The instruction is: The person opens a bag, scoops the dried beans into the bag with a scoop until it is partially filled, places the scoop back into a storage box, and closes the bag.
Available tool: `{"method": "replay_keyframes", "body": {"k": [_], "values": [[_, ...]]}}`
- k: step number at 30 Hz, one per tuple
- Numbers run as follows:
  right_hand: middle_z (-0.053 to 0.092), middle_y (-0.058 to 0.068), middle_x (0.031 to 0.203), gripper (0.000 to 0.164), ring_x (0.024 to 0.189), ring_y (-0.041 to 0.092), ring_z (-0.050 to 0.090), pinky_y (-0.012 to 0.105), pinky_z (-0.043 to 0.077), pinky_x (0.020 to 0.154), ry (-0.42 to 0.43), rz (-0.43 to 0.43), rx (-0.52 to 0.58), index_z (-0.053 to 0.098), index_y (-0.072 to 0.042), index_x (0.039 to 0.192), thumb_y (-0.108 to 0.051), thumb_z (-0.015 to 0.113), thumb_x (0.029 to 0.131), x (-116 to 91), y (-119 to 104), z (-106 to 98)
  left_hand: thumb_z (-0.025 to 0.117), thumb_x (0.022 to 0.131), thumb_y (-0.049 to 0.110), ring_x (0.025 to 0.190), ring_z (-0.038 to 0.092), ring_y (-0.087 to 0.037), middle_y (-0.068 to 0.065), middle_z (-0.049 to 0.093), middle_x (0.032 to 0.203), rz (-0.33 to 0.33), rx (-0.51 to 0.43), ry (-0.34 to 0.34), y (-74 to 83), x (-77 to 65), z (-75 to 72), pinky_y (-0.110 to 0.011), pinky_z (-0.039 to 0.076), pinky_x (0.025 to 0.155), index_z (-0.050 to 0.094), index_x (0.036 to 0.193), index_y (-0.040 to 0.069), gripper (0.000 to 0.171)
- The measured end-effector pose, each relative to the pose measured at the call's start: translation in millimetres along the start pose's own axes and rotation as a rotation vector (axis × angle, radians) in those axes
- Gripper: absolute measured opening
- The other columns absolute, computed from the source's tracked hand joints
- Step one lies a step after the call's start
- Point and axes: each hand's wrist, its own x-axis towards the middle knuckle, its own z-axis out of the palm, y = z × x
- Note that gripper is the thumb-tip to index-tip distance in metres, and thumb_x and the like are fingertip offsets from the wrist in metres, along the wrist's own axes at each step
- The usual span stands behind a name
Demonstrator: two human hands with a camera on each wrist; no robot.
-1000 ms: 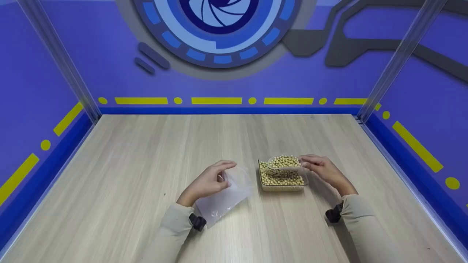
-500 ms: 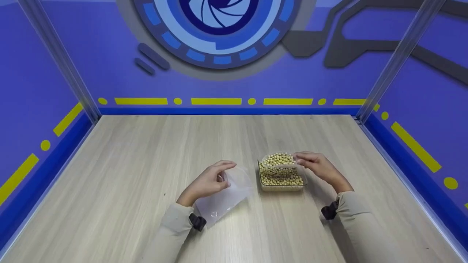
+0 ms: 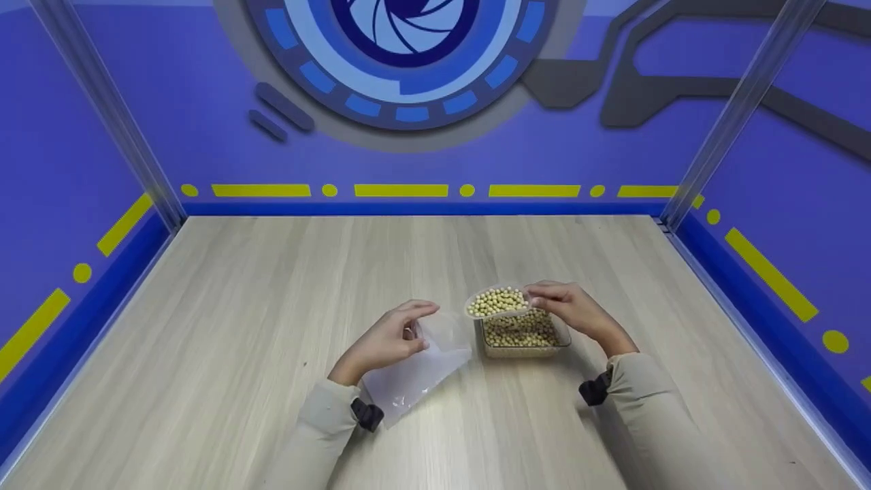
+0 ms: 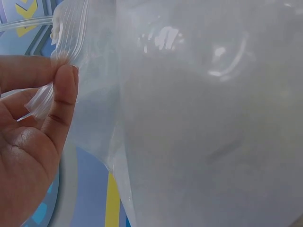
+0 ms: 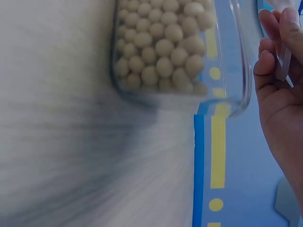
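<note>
My left hand (image 3: 384, 340) pinches the ribbed zip edge of a clear zip-lock bag (image 4: 203, 127) between thumb and fingers. The bag (image 3: 412, 381) slants down toward the table, and its mouth gapes toward the right. My right hand (image 3: 582, 313) grips the handle of a clear plastic scoop (image 3: 500, 316), heaped with pale yellow soybeans (image 3: 498, 300). That scoop hangs over the left rear of a clear rectangular container (image 3: 524, 352), close to the bag's mouth. More soybeans (image 5: 161, 54) lie in the container. In the right wrist view only the handle (image 5: 283, 66) shows between the fingers.
A light wood table (image 3: 272, 286) lies under everything. Blue printed panels (image 3: 408, 163) close off the back and both sides, with metal posts (image 3: 742, 116) at the corners. The container stands just right of the bag.
My right hand has carried the full scoop leftward from above the container toward the bag. The left hand keeps its pinch on the bag and has hardly moved.
</note>
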Motion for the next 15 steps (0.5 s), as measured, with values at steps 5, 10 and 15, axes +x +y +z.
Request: {"method": "replay_keyframes", "body": {"k": [5, 10, 15], "values": [[0.059, 0.023, 0.128, 0.035, 0.12, 0.031, 0.055, 0.017, 0.046, 0.093, -0.021, 0.001, -0.018, 0.063, 0.002, 0.124, -0.017, 0.057, 0.096, 5.8, -7.9, 5.0, 0.061, 0.086, -0.004, 0.078, 0.048, -0.009, -0.011, 0.047, 0.142, 0.014, -0.008, 0.003, 0.1, -0.3, -0.4, -0.021, 0.045, 0.07, 0.046, 0.141, 0.0, 0.057], [0.061, 0.021, 0.127, 0.033, 0.12, 0.034, 0.054, 0.019, 0.046, 0.093, -0.041, 0.006, -0.019, 0.064, 0.001, 0.123, -0.017, 0.058, 0.096, 10.9, -12.1, 9.0, 0.06, 0.086, -0.004, 0.078, 0.049, -0.009, -0.012, 0.047, 0.143, 0.01, -0.009, 0.008, 1.4, 0.2, -0.4, -0.021, 0.045, 0.071, 0.046, 0.141, 0.0, 0.057], [0.063, 0.019, 0.125, 0.031, 0.117, 0.026, 0.057, 0.022, 0.048, 0.093, -0.063, -0.012, -0.026, 0.065, -0.001, 0.122, -0.016, 0.057, 0.096, 14.5, -13.7, 12.5, 0.06, 0.086, -0.005, 0.079, 0.049, -0.008, -0.015, 0.045, 0.144, 0.009, -0.017, 0.009, 2.1, 1.4, 0.1, -0.021, 0.046, 0.072, 0.045, 0.141, -0.001, 0.057]]}}
